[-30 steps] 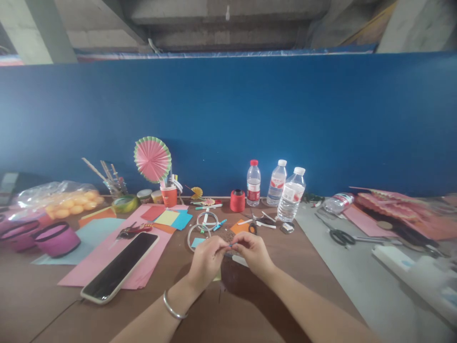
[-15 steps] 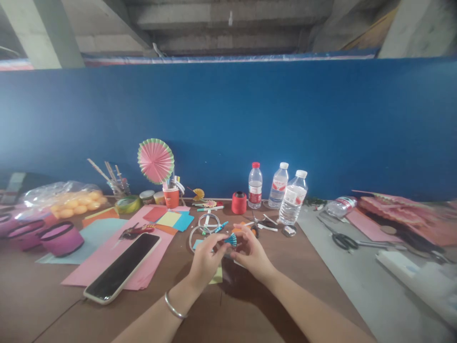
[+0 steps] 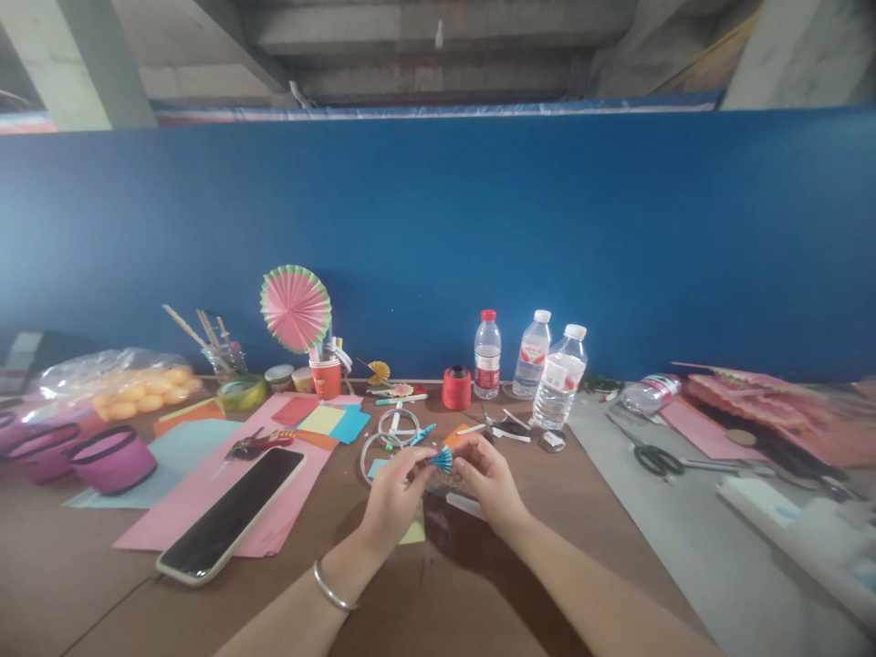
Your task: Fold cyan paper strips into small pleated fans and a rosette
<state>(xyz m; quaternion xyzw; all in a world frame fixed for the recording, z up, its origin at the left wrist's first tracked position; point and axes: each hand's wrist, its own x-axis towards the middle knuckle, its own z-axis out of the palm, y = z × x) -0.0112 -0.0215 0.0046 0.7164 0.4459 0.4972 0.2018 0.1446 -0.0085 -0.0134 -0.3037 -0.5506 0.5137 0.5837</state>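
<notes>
A small pleated blue paper fan point(image 3: 443, 459) is held above the brown table, pinched at its narrow end by my left hand point(image 3: 395, 491), which wears a silver bangle at the wrist. Close on the fan's right side is my right hand point(image 3: 494, 484), its thumb and fingertips drawn together near the pleats; whether anything is between them is too small to tell. Under the hands lie a yellow paper point(image 3: 414, 528) and a white strip point(image 3: 465, 505).
A phone point(image 3: 233, 516) lies on pink paper at the left. Farther back stand a red thread spool point(image 3: 456, 389), water bottles point(image 3: 487, 358) and a cup point(image 3: 327, 378) with a pink fan. Black scissors point(image 3: 655, 459) rest on the grey surface at the right.
The fingers of my right hand have drawn closer together beside the fan. My left hand keeps its pinch on it. The whole view has shifted slightly.
</notes>
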